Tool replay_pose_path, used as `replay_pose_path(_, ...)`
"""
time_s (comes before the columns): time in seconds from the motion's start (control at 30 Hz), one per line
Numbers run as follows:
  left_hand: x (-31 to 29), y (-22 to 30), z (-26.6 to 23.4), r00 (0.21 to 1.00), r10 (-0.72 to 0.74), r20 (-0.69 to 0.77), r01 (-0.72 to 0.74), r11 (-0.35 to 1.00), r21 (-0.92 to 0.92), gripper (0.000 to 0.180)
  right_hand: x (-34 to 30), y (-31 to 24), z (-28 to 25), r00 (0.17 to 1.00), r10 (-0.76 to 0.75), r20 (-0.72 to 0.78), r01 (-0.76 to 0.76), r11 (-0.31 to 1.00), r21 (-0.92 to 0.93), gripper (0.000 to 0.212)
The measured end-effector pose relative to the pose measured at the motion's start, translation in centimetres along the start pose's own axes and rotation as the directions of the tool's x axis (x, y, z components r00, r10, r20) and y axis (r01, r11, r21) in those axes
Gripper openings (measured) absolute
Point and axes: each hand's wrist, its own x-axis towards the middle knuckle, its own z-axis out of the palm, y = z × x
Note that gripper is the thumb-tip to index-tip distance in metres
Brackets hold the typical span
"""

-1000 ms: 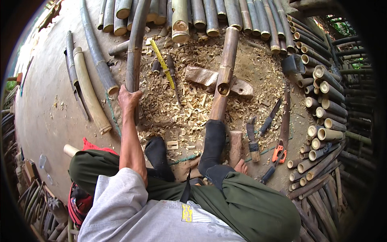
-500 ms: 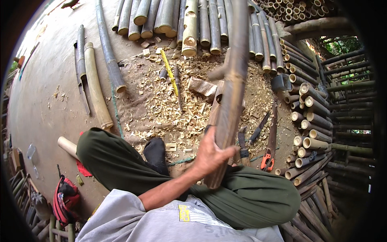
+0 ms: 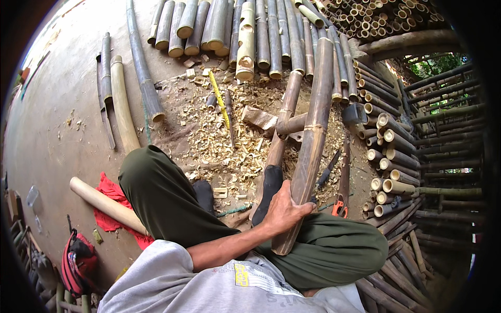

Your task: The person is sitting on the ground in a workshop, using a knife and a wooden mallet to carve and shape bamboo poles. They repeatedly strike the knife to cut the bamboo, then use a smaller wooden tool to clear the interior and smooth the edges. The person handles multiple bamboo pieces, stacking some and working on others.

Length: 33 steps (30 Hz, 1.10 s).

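Observation:
My left hand [image 3: 285, 209] grips a dark brown bamboo pole [image 3: 312, 133] near its lower end, which reaches over my lap. The pole slants away and slightly right. A short round bamboo crosspiece [image 3: 293, 124] sticks out from its left side. The crosspiece's free end meets a second bamboo pole [image 3: 276, 148] lying on the ground; whether it sits in a hole there I cannot tell. My black-socked foot [image 3: 269, 190] rests against that second pole. My right hand does not show.
Wood shavings [image 3: 209, 151] cover the ground around a yellow folding rule [image 3: 218, 94], a chisel [image 3: 229, 117] and a wood block [image 3: 259, 119]. A dark-bladed knife [image 3: 329, 168] and an orange-handled saw [image 3: 342, 203] lie right. Bamboo stacks [image 3: 399, 151] stand farther right; cut poles [image 3: 219, 26] line the back.
The held pole has come down and tilted right, bringing its crosspiece to the second pole. My left knee has shifted right, and my foot now shows against the second pole.

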Motion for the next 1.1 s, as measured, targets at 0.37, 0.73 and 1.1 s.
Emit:
replay_pose_path(0.37,-1.0,0.3,-0.9,0.992,-0.077,0.1,0.077,0.997,0.004,0.067,-0.7,1.1,-1.4,0.995,0.096,-0.016,-0.096,0.995,-0.013,0.076)
replay_pose_path(0.73,0.2,0.8,-1.5,0.983,-0.068,0.173,0.072,0.997,-0.014,0.067,-0.3,0.2,-3.6,0.991,0.126,-0.054,-0.125,0.992,0.019,0.075)
replay_pose_path(1.1,-0.2,0.1,-1.1,0.991,-0.068,0.117,0.072,0.997,-0.024,0.064,4.8,-19.3,-10.7,0.796,-0.553,-0.247,0.55,0.831,-0.087,0.064)
